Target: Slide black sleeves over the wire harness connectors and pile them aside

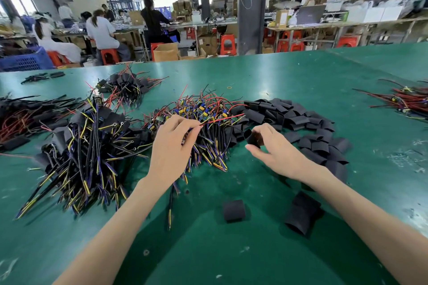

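The left hand (172, 146) has its fingers curled round one wire harness (222, 119), pinching it just above the heap of unsleeved harnesses (201, 109) in the middle of the green table (301, 71). The harness's red lead sticks out to the right, toward the other hand. The right hand (275, 149) pinches a single black sleeve (253, 139) between thumb and fingertips, near the red lead's tip but not touching it. Right of the hands lies the heap of loose sleeves (308, 122) (short black tubes, many overlapping). Two more lie apart on the near side: a lone sleeve (234, 210) between the forearms and a larger sleeve (301, 215) just beside the right forearm. Left of the left hand sits the pile of sleeved harnesses (92, 146), with black tubes at the far ends and yellow, blue and black wires fanning toward the near edge. A further bundle (125, 85) lies behind that pile, and a red-wired bundle (407, 102) lies at the table's far right.
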{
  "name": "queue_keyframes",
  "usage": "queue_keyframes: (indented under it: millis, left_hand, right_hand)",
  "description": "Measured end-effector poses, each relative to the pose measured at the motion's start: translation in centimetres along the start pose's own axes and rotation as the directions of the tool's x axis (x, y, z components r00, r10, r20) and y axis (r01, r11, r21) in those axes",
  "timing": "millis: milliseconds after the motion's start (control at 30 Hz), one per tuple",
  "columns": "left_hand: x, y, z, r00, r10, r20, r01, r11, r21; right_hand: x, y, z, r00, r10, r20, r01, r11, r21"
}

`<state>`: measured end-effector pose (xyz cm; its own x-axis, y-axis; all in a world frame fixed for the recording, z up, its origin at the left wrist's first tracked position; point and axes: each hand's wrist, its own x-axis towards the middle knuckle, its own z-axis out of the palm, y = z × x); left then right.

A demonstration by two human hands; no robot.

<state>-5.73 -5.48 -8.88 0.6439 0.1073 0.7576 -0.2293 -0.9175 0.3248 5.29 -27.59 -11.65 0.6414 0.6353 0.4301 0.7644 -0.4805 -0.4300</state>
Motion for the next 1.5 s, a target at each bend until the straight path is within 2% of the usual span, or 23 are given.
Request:
queue_keyframes:
  millis: [633,767,867,967,1033,1167,1300,1500]
  left_hand:
    - [-0.4,-0.5,0.4,0.998,0.053,0.046,-0.050,0.997,-0.054]
    - [-0.4,-0.6,0.4,0.997,0.057,0.054,-0.055,0.998,-0.027]
    - [-0.5,-0.6,0.4,0.994,0.061,0.093,-0.063,0.998,0.022]
    - [-0.7,-0.2,0.4,0.978,0.083,0.191,-0.093,0.995,0.043]
    - [-0.9,0.1,0.7,0.953,0.122,0.279,-0.144,0.988,0.060]
    - [-1.4,1.3,1.6,0.907,0.142,0.397,-0.163,0.986,0.021]
    - [-1.4,2.2,2.1,0.916,0.178,0.361,-0.176,0.984,-0.039]
    - [-1.5,2.0,1.8,0.939,0.153,0.308,-0.146,0.988,-0.047]
  right_hand:
    - [0.4,0.1,0.0,0.979,0.137,-0.150,-0.102,0.970,0.220]
    - [0.2,-0.1,-0.4,0.983,0.056,-0.173,-0.032,0.990,0.136]
    - [0.1,-0.2,-0.8,0.986,-0.059,-0.154,0.051,0.997,-0.057]
    - [0.0,-0.7,-0.8,0.974,-0.158,-0.161,0.107,0.952,-0.287]
    - [0.0,-1.3,-0.7,0.967,-0.203,-0.156,0.138,0.926,-0.353]
    - [-0.1,-2.5,-0.3,0.949,-0.287,-0.132,0.218,0.898,-0.383]
    - [-0.3,-3.1,-0.1,0.945,-0.314,-0.091,0.263,0.895,-0.361]
    - [-0.5,-3.6,-0.3,0.965,-0.251,-0.078,0.222,0.936,-0.273]
